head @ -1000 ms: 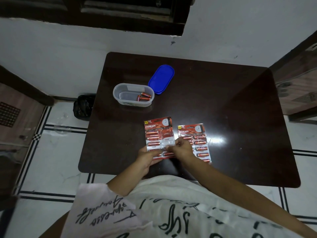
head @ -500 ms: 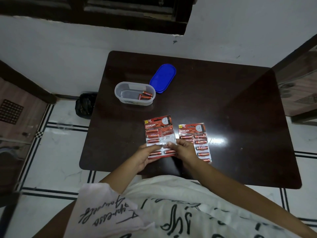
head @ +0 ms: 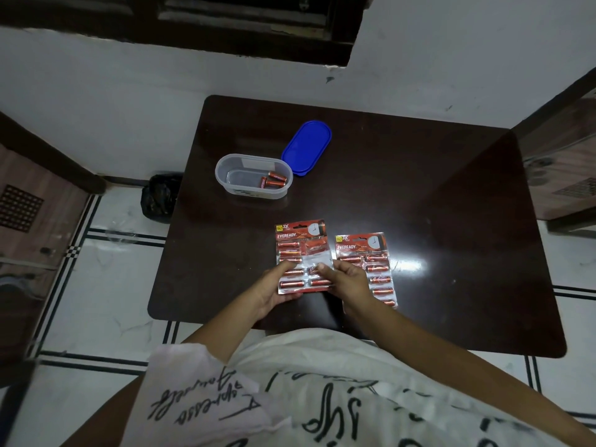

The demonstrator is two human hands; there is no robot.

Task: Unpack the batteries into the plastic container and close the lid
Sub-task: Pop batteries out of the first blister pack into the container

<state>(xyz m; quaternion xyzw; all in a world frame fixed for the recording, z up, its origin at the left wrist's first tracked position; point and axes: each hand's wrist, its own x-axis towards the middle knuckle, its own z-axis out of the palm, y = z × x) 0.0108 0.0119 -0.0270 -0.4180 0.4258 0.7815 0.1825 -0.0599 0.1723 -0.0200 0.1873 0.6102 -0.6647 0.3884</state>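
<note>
A person's left hand (head: pixel 274 290) grips and steadies a red cardboard battery blister pack (head: pixel 303 258) on the dark tabletop (head: pixel 435 188) while the right hand (head: pixel 346 280) pinches its torn plastic, apparently to free another cell. The clear oval plastic container (head: pixel 253 176), holding loose red batteries (head: pixel 273 181), sits open beyond; its blue lid (head: pixel 307 146) lies alongside.

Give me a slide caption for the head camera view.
Both hands work a battery blister pack; open container waits.

Both battery packs, the left pack (head: pixel 303 256) and the right pack (head: pixel 364 266), read "EVEREADY" with "3X" above; the white shirt (head: pixel 290 398) bears script lettering, illegible here.
</note>
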